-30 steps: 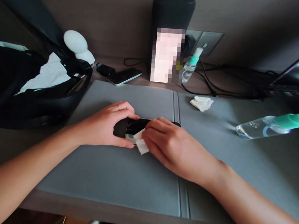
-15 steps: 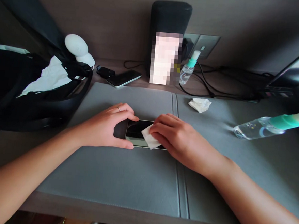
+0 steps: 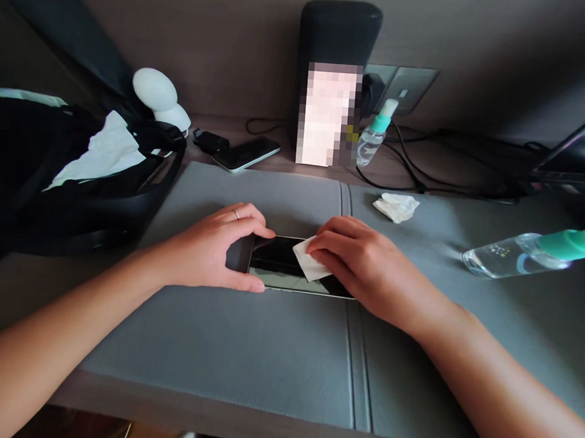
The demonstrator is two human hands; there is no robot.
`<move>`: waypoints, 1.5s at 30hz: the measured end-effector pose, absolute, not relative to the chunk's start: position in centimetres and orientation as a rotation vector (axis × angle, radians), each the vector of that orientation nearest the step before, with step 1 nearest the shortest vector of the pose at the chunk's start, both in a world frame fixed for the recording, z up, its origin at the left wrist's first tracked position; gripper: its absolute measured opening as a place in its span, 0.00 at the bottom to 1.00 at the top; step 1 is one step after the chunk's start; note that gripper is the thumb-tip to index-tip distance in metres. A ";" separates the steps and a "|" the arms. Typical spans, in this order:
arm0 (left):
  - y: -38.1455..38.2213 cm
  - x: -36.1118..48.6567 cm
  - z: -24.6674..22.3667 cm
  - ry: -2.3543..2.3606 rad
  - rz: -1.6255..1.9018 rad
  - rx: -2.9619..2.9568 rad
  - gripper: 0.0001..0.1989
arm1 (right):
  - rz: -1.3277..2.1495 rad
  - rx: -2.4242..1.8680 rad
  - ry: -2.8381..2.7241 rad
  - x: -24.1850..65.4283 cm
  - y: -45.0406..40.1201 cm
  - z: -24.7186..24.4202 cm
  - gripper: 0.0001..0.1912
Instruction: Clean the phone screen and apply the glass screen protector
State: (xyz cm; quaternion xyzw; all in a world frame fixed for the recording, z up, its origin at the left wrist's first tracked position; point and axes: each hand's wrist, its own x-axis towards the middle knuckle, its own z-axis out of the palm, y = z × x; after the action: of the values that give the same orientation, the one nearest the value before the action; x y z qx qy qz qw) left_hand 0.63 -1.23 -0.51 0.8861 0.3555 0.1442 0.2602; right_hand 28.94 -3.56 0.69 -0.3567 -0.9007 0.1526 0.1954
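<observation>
A dark-screened smartphone [image 3: 280,258] lies flat on the grey desk mat [image 3: 223,347]. My left hand [image 3: 220,247] grips its left end, thumb on the near edge and a finger on the far edge. Pinched in the fingers of my right hand [image 3: 360,257] is a folded white tissue [image 3: 312,262], pressed against the phone's screen. The right hand covers the phone's right end. A crumpled tissue [image 3: 396,207] rests on the mat beyond my right hand. To the right, a clear spray bottle [image 3: 515,256] with a teal collar lies on its side.
At the back are a second phone [image 3: 247,153], a small black object [image 3: 210,141], a white rounded device [image 3: 156,93], a tall black object [image 3: 338,35] and an upright spray bottle [image 3: 373,138]. Black cables [image 3: 411,167] run right. A black bag [image 3: 15,179] with white tissue stands left.
My right hand and its tissue have slid to the right along the phone's screen, baring more of it. My left hand keeps its hold. The whole view has shifted slightly.
</observation>
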 end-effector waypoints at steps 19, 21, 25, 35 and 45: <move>-1.3 0.5 -0.6 0.939 0.410 2.437 0.30 | 0.736 -0.840 -2.667 32.4 -2.3 2.5 0.13; -1.3 0.6 -0.5 0.934 0.413 2.434 0.29 | 0.820 -0.894 -2.688 32.9 -2.6 2.9 0.13; -1.3 0.6 -0.5 0.918 0.417 2.439 0.28 | 0.770 -0.971 -2.635 32.6 -3.0 2.6 0.13; -1.4 0.8 -0.3 0.932 0.387 2.444 0.28 | 0.608 -1.000 -2.596 31.7 -3.2 2.3 0.13; -1.4 0.7 -0.3 0.965 0.370 2.451 0.29 | 0.602 -0.957 -2.616 31.4 -3.4 2.3 0.12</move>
State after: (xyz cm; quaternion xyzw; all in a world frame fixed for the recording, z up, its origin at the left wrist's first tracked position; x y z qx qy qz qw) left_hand 0.70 -1.41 -0.27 0.8949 0.3523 0.1350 0.2385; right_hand 31.37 -3.45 2.31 -0.3323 -0.9082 0.2089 0.1453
